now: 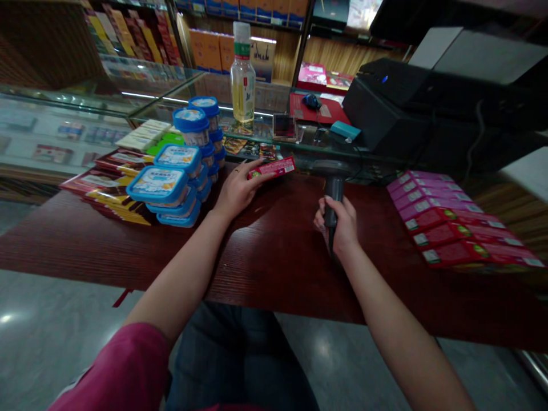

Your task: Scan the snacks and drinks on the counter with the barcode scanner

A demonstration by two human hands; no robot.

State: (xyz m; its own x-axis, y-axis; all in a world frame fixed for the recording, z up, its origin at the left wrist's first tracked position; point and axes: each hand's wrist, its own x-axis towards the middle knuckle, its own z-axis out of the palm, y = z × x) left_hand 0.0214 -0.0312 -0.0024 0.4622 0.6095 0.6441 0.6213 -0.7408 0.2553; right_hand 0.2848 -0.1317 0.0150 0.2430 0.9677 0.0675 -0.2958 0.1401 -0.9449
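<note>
My left hand [240,187] is closed on a slim red box [274,168], whose printed side with a white barcode label faces up toward me. Wrapped round the handle of a dark barcode scanner [334,185] is my right hand [340,220]. The scanner's head points toward the back of the counter, to the right of the box, and its cable hangs below the grip. Left of my left hand stand stacked tubs with blue lids [160,182]. Several pink and red boxes [462,234] lie in a row at the right.
The dark red wooden counter [274,257] runs before me. Brown and yellow packets [107,182] are piled at its left. Behind it are a glass display case [166,94], a bottle [243,85], a mouse [311,101], a turquoise object [345,131] and black equipment [398,120].
</note>
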